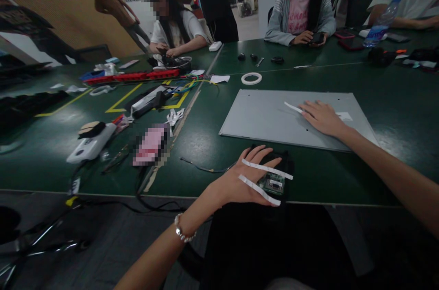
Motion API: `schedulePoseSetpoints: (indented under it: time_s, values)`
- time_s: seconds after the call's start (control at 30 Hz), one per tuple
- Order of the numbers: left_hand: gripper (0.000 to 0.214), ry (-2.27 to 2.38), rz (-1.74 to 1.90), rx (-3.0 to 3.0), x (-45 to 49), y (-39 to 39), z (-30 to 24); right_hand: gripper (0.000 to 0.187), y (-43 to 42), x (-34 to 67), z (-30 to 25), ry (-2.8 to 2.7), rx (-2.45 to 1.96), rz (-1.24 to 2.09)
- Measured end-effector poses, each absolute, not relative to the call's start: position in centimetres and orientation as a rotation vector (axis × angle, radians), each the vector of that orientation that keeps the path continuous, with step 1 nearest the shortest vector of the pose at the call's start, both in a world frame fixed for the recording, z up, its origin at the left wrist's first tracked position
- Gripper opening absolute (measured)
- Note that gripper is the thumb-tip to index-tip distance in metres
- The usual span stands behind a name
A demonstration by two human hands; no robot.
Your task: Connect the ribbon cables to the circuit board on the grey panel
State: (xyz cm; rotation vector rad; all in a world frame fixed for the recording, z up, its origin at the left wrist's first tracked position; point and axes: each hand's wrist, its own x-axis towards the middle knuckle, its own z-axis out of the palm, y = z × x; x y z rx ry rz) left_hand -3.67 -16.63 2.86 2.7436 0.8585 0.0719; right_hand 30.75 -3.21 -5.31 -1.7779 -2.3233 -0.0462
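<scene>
My left hand (245,178) is spread over a small green circuit board (274,184) at the table's near edge, partly covering it. Two strips of white tape (267,169) run along that hand, one across the fingers and one along the thumb. A thin dark cable (200,167) extends leftward from beneath the hand. Farther right, my right hand (322,116) lies with fingers extended on a flat grey panel (260,116). Another white strip (293,107) juts out by its thumb; whether it sticks to the thumb or the panel I cannot tell. A white patch (344,116) shows beside its wrist.
A tape roll (251,78) and a small wrench (260,61) lie beyond the panel. Leftward are a pink phone-like item (151,144), a white device (91,143) and a red power strip (133,76). Several people sit or stand across the table; a water bottle (382,22) stands far right.
</scene>
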Motion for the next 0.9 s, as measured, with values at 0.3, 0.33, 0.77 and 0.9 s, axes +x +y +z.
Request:
schedulePoseSetpoints:
  time_s: [0.3,0.33,0.77,0.9]
  values:
    - [0.097,0.806,0.039,2.676,-3.7,-16.0,3.6,0.063,-3.5,30.5,-5.3,-2.326,-1.759,-0.057]
    - [0.097,0.807,0.035,2.669,-3.6,-16.0,3.7,0.063,-3.5,30.4,-5.3,-2.318,-1.754,-0.060]
    - [0.090,0.718,0.039,2.653,-3.6,-15.8,3.1,0.061,-3.8,30.1,-5.1,-2.258,-1.679,0.000]
    - [0.093,0.708,0.089,2.646,-3.5,-16.0,3.0,0.060,-3.8,30.2,-5.0,-2.265,-1.679,0.013]
